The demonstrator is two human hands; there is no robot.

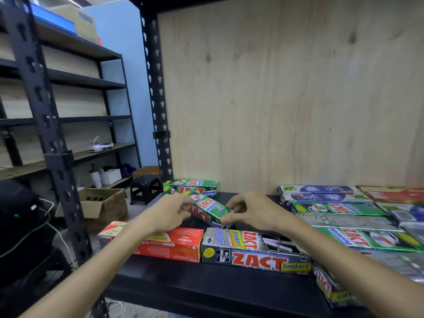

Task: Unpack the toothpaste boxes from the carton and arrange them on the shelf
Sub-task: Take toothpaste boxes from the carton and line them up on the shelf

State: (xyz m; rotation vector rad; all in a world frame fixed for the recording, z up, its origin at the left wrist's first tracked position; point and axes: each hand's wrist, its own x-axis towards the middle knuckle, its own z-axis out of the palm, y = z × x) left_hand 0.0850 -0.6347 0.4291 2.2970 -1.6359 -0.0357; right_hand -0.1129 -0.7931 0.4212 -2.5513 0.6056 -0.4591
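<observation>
A green toothpaste box [210, 210] was held tilted above the black shelf [206, 285] between the left hand [169, 213] and the right hand [252, 212]. Another green box [191, 185] was seen behind it, a red box [169, 244] and a grey box [254, 250] in front.

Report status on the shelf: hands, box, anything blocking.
Left hand and right hand both gripping green Zact Whitening box, tilted above shelf. Second green Zact box lies behind it. Nothing blocking.
</observation>
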